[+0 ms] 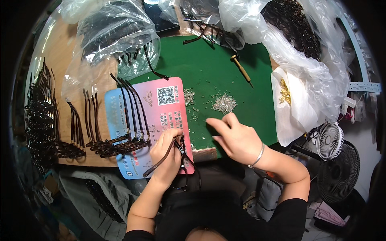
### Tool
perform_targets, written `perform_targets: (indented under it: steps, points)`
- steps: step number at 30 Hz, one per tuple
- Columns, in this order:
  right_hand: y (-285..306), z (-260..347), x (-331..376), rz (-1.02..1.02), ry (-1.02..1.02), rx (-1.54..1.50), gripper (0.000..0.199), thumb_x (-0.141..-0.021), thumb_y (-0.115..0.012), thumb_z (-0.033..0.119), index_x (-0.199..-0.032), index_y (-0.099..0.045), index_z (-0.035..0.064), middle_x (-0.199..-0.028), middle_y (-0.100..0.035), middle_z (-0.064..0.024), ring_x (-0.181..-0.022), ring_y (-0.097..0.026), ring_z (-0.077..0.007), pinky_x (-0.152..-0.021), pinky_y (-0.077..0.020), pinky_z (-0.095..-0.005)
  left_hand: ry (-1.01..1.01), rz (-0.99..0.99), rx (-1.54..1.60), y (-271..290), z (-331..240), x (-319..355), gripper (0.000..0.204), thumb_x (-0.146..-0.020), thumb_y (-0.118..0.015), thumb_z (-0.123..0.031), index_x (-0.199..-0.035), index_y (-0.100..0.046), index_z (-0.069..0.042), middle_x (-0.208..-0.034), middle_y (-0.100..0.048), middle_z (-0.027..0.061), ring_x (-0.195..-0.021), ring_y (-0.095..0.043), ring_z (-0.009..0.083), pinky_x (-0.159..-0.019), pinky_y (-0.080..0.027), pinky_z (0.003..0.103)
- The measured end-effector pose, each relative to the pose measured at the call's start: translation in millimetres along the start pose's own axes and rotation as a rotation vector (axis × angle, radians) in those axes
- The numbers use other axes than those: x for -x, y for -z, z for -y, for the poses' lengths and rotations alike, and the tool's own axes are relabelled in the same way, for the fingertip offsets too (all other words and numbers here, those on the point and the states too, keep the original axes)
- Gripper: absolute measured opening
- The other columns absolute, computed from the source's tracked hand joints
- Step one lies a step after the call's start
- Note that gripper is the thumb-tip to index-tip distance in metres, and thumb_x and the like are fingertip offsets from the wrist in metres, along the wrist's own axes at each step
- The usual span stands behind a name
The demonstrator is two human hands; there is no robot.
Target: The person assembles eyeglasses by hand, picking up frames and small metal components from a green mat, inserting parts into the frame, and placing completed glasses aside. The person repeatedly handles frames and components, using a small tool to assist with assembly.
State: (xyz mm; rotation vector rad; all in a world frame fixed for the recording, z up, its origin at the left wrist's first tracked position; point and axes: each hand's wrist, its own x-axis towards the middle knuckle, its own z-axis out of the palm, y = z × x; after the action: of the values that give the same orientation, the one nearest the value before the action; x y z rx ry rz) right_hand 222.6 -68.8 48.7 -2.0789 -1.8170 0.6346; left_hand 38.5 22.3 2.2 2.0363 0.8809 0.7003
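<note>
workbench [100,162] of pale wood spreads across the view i follow from a distance, a green mat [209,64] covering its middle and right. clear plastic bags crowd the far edge, one [120,36] at the left with dark temples showing under it, another [315,80] at the right gathered beside a dark heap. a pink-and-blue printed mat [163,114] overlaps the green mat and the wood. a long stack of dark eyeglass frames [40,110] lines the far left; a shorter row of frames [130,142] rests on the printed mat, temples pointing away. beyond the bench at right, i see a black fan [339,172] below a smaller white fan [330,140]. the left hand [167,150], over the printed mat's near edge, grips a dark pair of glasses [155,166], one brown temple jutting toward the lower left. the right hand [237,138], a silver bracelet [257,156] at its wrist, hangs over the green mat, thumb and forefinger spread; i cannot tell whether a tiny part clings there. a brass-handled screwdriver [241,72] lies farther off. tiny silver screws [224,103] sit mounded just beyond the right hand.
</note>
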Motion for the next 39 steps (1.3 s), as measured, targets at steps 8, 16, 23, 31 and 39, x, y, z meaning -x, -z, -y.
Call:
perform_targets:
  steps: [8,16,23,31,39]
  points:
    - [-19,1,-10,-0.145,0.076,0.204,0.042,-0.073,-0.063,0.014,-0.115,-0.056,0.0126,-0.084,-0.048,-0.0089,-0.054,-0.054,-0.0190,-0.043,-0.0468,-0.0302,0.063,0.015,0.137,-3,9,4,0.015,-0.088,-0.049,0.008,-0.099,-0.057,0.002,-0.085,-0.056,0.0060,-0.062,-0.051,0.0096,-0.056,-0.045,0.022]
    - [-23,2,-12,-0.134,0.136,0.277,0.047,-0.070,-0.063,0.013,-0.116,-0.056,0.0148,-0.083,-0.046,-0.0079,-0.052,-0.053,-0.0183,-0.041,-0.0461,-0.0298,0.052,0.039,0.140,0,10,3,0.016,-0.087,-0.047,0.010,-0.099,-0.056,0.003,-0.088,-0.055,0.0078,-0.062,-0.053,0.0100,-0.054,-0.047,0.022]
    - [-11,-5,-19,0.022,0.170,0.041,0.043,-0.076,-0.059,0.013,-0.119,-0.054,0.0156,-0.084,-0.047,-0.0110,-0.053,-0.056,-0.0225,-0.044,-0.0491,-0.0316,0.065,0.107,0.134,6,10,-1,0.026,-0.081,-0.043,0.016,-0.099,-0.056,0.003,-0.086,-0.053,0.0072,-0.063,-0.055,0.0107,-0.057,-0.050,0.023]
    - [-24,3,-18,0.093,0.229,-0.199,0.034,-0.079,-0.057,0.016,-0.114,-0.055,0.0133,-0.085,-0.047,-0.0159,-0.051,-0.057,-0.0286,-0.047,-0.0504,-0.0369,0.085,0.156,0.172,7,11,-10,0.020,-0.084,-0.048,0.013,-0.099,-0.057,0.003,-0.089,-0.057,0.0057,-0.064,-0.056,0.0077,-0.058,-0.051,0.021]
    - [-25,-3,-24,0.107,0.265,-0.260,0.032,-0.078,-0.058,0.017,-0.109,-0.055,0.0126,-0.084,-0.049,-0.0178,-0.050,-0.057,-0.0310,-0.047,-0.0511,-0.0382,0.015,0.087,0.116,2,9,-9,0.033,-0.072,-0.044,0.022,-0.096,-0.056,0.003,-0.073,-0.052,0.0077,-0.059,-0.052,0.0149,-0.053,-0.047,0.027]
